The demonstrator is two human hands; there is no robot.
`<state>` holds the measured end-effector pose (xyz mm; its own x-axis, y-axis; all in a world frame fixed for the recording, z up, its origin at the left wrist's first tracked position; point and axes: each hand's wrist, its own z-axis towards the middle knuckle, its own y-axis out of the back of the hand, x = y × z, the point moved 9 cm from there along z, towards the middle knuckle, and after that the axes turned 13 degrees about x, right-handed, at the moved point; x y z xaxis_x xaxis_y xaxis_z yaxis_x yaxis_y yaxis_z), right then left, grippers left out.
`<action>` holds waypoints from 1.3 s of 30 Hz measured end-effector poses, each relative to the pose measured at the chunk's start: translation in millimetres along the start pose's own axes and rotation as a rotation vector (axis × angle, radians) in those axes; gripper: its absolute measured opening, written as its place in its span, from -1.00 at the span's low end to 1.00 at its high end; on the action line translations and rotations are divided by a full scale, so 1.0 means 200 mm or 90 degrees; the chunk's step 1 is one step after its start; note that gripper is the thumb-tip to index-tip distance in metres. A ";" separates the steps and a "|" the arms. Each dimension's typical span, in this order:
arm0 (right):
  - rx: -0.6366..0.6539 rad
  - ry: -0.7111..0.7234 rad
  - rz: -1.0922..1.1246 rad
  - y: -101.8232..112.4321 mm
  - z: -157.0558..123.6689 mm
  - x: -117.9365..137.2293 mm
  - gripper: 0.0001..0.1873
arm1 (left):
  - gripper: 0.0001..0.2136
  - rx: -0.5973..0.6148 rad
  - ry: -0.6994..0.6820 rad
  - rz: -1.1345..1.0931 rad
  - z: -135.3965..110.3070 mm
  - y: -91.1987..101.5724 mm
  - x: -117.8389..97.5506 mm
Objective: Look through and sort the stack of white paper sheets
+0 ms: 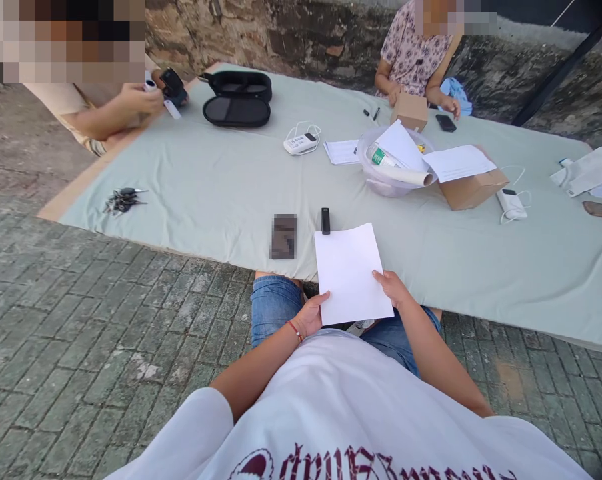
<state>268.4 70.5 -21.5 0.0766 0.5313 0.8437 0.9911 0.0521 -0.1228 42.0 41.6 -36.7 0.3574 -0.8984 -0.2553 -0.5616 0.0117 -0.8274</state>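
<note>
A blank white sheet of paper lies across the table's front edge and over my lap. My left hand grips its lower left side, thumb on top and the other fingers hidden beneath. On the right side my right hand pinches the sheet the same way. Just beyond the paper's top left corner rests a small black device, close against the edge. Left of the sheet is a dark rectangular thing, blurred out.
A pale green cloth covers the table. Keys, an open black case, a white power bank, a plastic bowl of papers and a cardboard box lie on it. Two people sit at the far side and left end.
</note>
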 end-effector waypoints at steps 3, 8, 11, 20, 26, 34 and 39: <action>-0.017 -0.007 -0.027 0.00 -0.02 0.00 -0.52 | -0.56 0.002 0.044 0.042 -0.03 0.04 0.07; -0.057 -0.017 -0.042 0.03 -0.04 -0.02 -0.49 | -0.55 0.044 0.141 0.077 -0.06 0.03 0.12; -0.075 -0.014 -0.042 0.04 -0.03 -0.02 -0.49 | -0.53 0.055 0.141 0.076 -0.08 0.03 0.09; -0.093 -0.009 -0.076 0.01 -0.05 0.01 -0.50 | -0.63 -0.105 -0.018 0.250 -0.13 0.10 0.00; -0.089 -0.002 -0.088 -0.01 -0.08 0.04 -0.53 | -0.71 -0.078 -0.077 0.319 -0.12 0.05 0.00; -0.082 -0.017 -0.084 0.00 -0.08 -0.01 -0.53 | -0.87 -0.177 -0.049 0.491 -0.19 0.13 -0.21; -0.059 0.004 -0.064 -0.02 -0.08 -0.01 -0.51 | -0.86 -0.272 -0.281 0.565 -0.15 -0.01 -0.75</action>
<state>266.5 55.4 -14.5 -0.0227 0.5226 0.8523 0.9996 0.0261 0.0107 -32.9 162.8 17.7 -0.1156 -0.4055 -0.9067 -0.9361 0.3498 -0.0371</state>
